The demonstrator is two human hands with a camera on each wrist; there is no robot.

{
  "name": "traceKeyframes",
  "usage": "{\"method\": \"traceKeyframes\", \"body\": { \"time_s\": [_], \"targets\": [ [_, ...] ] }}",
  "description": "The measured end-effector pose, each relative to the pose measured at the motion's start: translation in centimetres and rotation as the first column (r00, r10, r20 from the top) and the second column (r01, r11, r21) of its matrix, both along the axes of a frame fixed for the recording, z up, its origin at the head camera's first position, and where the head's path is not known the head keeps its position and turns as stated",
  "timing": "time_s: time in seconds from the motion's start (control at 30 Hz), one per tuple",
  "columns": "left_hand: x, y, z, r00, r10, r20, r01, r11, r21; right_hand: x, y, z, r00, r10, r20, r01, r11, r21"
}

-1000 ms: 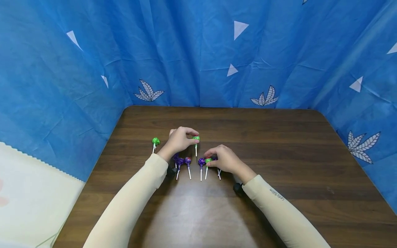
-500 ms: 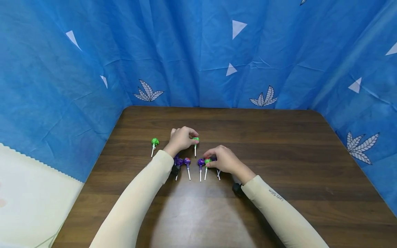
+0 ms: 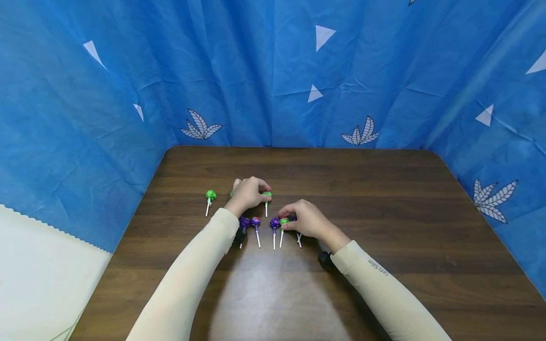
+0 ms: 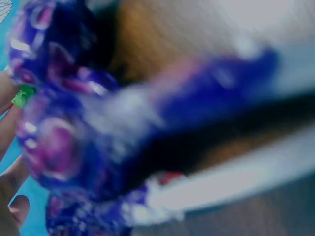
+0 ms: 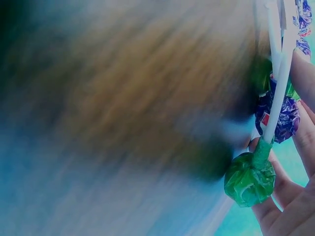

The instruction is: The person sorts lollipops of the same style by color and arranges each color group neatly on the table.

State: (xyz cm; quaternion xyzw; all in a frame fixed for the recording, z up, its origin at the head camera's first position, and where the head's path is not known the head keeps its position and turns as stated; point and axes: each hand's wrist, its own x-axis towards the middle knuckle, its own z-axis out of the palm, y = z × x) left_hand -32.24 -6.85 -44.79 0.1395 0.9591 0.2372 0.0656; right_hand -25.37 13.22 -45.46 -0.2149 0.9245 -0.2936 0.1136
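My left hand (image 3: 246,194) pinches the head of a green lollipop (image 3: 267,194) between thumb and fingertips, its white stick pointing toward me. Lower and to the right, my right hand (image 3: 310,219) has thumb and fingers around another green lollipop (image 3: 284,221). A purple lollipop (image 3: 274,222) lies just left of that one. Two more purple ones, one purple lollipop (image 3: 256,221) and its neighbour (image 3: 244,222), sit beneath the left wrist. Close up in the left wrist view are blurred purple lollipops (image 4: 54,147). The right wrist view shows a green lollipop (image 5: 250,181) and a purple lollipop (image 5: 281,118) near the fingers.
A green lollipop (image 3: 211,195) lies apart at the left, and a bit of green shows behind the left hand. Crossed white sticks (image 3: 299,239) stick out below the right hand. The brown wooden table (image 3: 384,199) ends at a blue curtain (image 3: 256,71).
The left forearm has swung slightly right, covering more of the purple lollipops' sticks and uncovering the far-left green lollipop's stick. Both hands keep their holds; the head view has shifted a little.
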Motion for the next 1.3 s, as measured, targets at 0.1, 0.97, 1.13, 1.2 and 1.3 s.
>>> {"method": "traceKeyframes", "body": {
  "time_s": [0.1, 0.97, 1.13, 1.2, 1.3],
  "targets": [
    [0.0, 0.0, -0.2, 0.999, -0.012, -0.031, 0.011, 1.000, -0.025, 0.0, -0.1, 0.1, 1.000, 0.000, 0.002, 0.000, 1.000, -0.004],
    [-0.5, -0.2, -0.4, 0.998, -0.023, -0.051, 0.018, 0.995, -0.102, -3.7, 0.6, 2.9, 0.997, -0.054, 0.056, 0.062, 0.988, -0.140],
    [-0.6, 0.0, -0.5, 0.999, -0.018, -0.050, 0.012, 0.993, -0.117, -5.4, 1.4, 2.9, 0.990, -0.092, 0.103, 0.110, 0.977, -0.180],
    [-0.7, 0.0, -0.6, 0.999, -0.017, -0.051, 0.011, 0.993, -0.120, -5.8, 1.8, 2.8, 0.989, -0.098, 0.109, 0.117, 0.975, -0.186],
    [-0.7, 0.0, -0.6, 0.998, -0.019, -0.053, 0.012, 0.993, -0.119, -6.3, 2.1, 2.7, 0.988, -0.100, 0.114, 0.119, 0.976, -0.180]
  ]
}}
